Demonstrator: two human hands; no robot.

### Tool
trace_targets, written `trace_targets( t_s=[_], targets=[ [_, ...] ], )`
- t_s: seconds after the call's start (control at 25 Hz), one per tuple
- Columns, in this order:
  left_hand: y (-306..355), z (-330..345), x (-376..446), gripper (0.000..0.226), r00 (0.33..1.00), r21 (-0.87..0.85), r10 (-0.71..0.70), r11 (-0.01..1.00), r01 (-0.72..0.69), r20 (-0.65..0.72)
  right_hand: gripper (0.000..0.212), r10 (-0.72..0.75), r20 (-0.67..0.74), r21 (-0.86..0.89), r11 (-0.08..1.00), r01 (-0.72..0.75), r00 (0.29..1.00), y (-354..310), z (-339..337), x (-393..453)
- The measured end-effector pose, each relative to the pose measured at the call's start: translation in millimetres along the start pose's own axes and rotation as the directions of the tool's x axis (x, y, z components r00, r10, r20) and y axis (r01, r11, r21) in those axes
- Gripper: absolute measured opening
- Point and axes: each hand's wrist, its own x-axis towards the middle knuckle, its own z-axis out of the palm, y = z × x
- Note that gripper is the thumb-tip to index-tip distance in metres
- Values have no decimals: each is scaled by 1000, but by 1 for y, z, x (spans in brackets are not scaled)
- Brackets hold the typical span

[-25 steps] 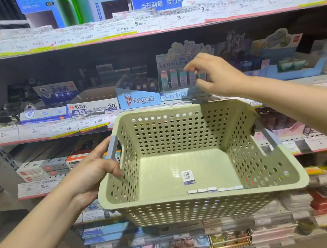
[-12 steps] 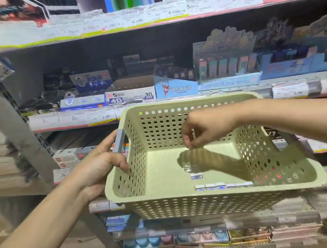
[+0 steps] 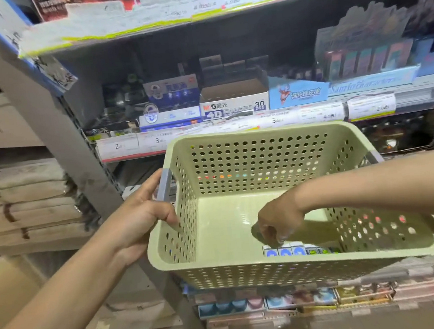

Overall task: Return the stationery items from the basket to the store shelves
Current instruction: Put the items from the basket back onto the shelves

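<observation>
I hold a pale green perforated basket [image 3: 246,261] in front of the store shelves. My left hand [image 3: 139,222] grips its grey left handle and rim. My right hand [image 3: 280,224] reaches down inside the basket, fingers curled, with the fingertips at the left end of a row of small blue-and-white stationery boxes [image 3: 285,252] lined up against the near wall. The hand hides whatever lies under it, and I cannot tell whether the fingers pinch anything.
Behind the basket runs a shelf with price tags [image 3: 319,113], an open white 4D eraser carton [image 3: 234,107] and a blue display box [image 3: 298,94]. A grey shelf upright [image 3: 57,142] stands at left, beside stacked brown paper bundles [image 3: 24,209]. More packs fill the lower shelf [image 3: 300,298].
My right hand came back from the upper shelf display and dropped into the basket, down to the row of small boxes. The view swung left and the basket tilted toward me.
</observation>
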Motion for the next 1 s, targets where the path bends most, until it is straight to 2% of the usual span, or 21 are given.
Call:
trace_targets(
  t_s=[0.28,0.44,0.76,0.88,1.0],
  targets=[
    [-4,-25,-3,77,998,-33,-7,999,5,-56,22,-51,-36,-14,999,51,998,-20,-8,14],
    [-5,-31,0,78,997,-50,-13,999,9,-73,23,-86,-89,49,995,90,992,-19,-15,18],
    [-10,-34,5,85,996,-102,-5,995,-4,-90,31,-75,-101,155,984,90,992,-9,-30,25],
    [-11,-37,7,81,994,-113,6,993,-18,-107,18,-83,-114,176,979,102,990,-8,-32,31],
    [-12,-43,7,80,995,-110,2,994,-13,-99,19,-87,-89,254,961,107,992,-9,-35,38]
  ],
)
